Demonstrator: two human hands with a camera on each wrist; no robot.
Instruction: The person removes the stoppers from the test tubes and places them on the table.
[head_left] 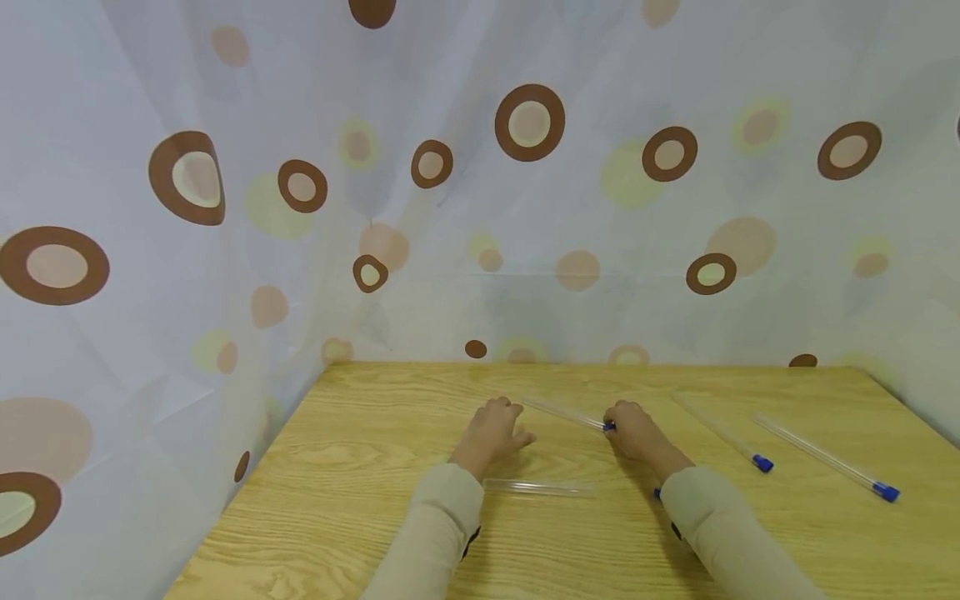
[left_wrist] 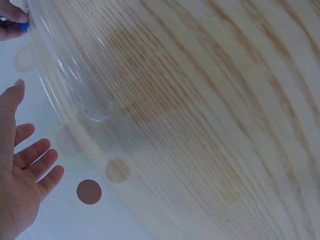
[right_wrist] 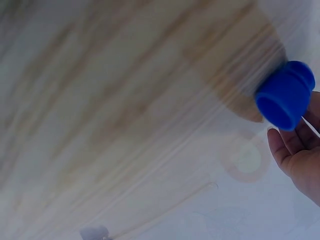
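Right grip (head_left: 636, 429) pinches the blue cap (head_left: 609, 427) of a tube (head_left: 562, 412), likely placing it; spread left grip (head_left: 491, 429) probably next needs the bare tube (head_left: 538, 487) behind.

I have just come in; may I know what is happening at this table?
A person's right hand holds a clear tube by its blue-capped end; the left hand, near the other end, holds nothing. Closer to the person lie a tube with no visible cap and, by the right sleeve, another blue cap. Two capped tubes rest further right on the table.
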